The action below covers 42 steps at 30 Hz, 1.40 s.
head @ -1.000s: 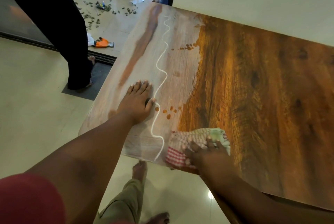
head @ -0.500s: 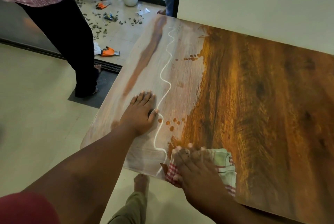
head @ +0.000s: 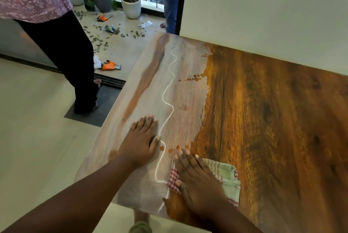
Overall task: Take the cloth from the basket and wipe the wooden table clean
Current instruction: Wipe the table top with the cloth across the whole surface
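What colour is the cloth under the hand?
The cloth is red-and-white checked with pale green parts, seen in the head view.

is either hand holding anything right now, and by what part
The right hand presses the checked cloth flat against the table, palm on its left part, not gripping it. The left hand lies flat on bare wood, holding nothing.

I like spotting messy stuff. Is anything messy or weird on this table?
Yes. The table's left part looks pale and dusty, with a wavy white line running along it and small orange spots. The right part is shiny brown. The right hand presses a checked cloth near the edge.
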Each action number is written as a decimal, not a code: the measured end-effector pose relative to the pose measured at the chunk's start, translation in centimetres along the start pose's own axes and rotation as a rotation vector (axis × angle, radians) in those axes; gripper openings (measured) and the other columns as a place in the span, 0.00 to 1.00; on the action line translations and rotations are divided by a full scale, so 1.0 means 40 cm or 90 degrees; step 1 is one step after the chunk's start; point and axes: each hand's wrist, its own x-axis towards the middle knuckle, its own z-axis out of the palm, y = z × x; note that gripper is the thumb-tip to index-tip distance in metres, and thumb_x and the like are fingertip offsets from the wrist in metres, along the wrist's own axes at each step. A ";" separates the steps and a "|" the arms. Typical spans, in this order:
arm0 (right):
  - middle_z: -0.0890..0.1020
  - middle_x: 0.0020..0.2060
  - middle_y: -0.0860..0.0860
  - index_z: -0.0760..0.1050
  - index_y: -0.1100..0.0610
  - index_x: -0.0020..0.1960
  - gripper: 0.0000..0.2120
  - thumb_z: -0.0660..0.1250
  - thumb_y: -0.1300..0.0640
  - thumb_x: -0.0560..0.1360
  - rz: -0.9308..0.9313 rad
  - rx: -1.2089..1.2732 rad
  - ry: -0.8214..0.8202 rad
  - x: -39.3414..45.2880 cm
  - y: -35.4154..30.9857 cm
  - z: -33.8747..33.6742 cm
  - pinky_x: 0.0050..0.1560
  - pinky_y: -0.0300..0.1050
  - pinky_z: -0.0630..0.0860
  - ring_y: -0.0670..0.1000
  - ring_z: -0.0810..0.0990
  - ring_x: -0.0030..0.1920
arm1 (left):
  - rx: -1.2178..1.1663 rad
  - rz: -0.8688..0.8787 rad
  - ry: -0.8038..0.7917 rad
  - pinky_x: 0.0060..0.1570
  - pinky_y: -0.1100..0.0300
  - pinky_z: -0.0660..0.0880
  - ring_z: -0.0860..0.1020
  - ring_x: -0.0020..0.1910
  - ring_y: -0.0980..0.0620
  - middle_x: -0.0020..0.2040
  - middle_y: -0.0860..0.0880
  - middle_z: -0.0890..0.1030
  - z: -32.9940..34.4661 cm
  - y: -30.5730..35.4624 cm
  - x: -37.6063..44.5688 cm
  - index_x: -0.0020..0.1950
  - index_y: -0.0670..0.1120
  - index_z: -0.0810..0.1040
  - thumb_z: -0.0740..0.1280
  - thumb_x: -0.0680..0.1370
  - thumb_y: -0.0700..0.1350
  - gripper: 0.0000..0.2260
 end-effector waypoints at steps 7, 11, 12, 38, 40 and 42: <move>0.53 0.77 0.52 0.50 0.55 0.78 0.29 0.49 0.44 0.81 0.051 0.020 -0.007 0.142 0.085 -0.048 0.72 0.49 0.44 0.54 0.50 0.76 | -0.011 -0.011 -0.017 0.72 0.58 0.31 0.33 0.75 0.52 0.78 0.49 0.40 -0.024 0.020 -0.006 0.78 0.48 0.43 0.38 0.77 0.63 0.32; 0.33 0.75 0.45 0.30 0.47 0.76 0.30 0.39 0.41 0.80 0.052 0.065 0.012 0.244 0.169 -0.050 0.73 0.47 0.31 0.47 0.31 0.74 | -0.005 0.011 0.014 0.70 0.57 0.27 0.30 0.73 0.51 0.76 0.49 0.35 -0.066 0.032 0.064 0.76 0.50 0.41 0.38 0.76 0.65 0.33; 0.33 0.75 0.45 0.29 0.47 0.76 0.30 0.38 0.41 0.80 0.063 0.065 0.017 0.273 0.190 -0.054 0.73 0.48 0.32 0.46 0.30 0.74 | -0.004 0.016 0.027 0.70 0.57 0.28 0.30 0.73 0.50 0.76 0.49 0.35 -0.079 0.032 0.103 0.76 0.50 0.41 0.38 0.77 0.65 0.32; 0.47 0.78 0.51 0.41 0.51 0.79 0.29 0.47 0.46 0.82 0.188 0.014 0.090 0.762 0.581 -0.186 0.72 0.46 0.38 0.50 0.43 0.77 | 0.017 0.069 0.005 0.68 0.60 0.29 0.40 0.76 0.53 0.79 0.46 0.45 -0.062 -0.059 0.639 0.78 0.45 0.43 0.42 0.78 0.65 0.35; 0.47 0.78 0.52 0.42 0.52 0.79 0.28 0.47 0.47 0.82 0.207 0.014 0.092 0.820 0.622 -0.210 0.73 0.47 0.39 0.51 0.44 0.77 | 0.010 0.068 0.006 0.66 0.62 0.27 0.38 0.75 0.55 0.79 0.47 0.44 -0.058 -0.062 0.639 0.78 0.46 0.43 0.43 0.78 0.65 0.35; 0.47 0.78 0.53 0.42 0.53 0.79 0.28 0.47 0.48 0.82 0.219 0.019 0.094 0.867 0.651 -0.236 0.73 0.46 0.38 0.51 0.44 0.77 | 0.007 0.065 0.005 0.67 0.62 0.28 0.36 0.75 0.56 0.79 0.48 0.43 -0.056 -0.061 0.643 0.78 0.47 0.42 0.43 0.78 0.66 0.35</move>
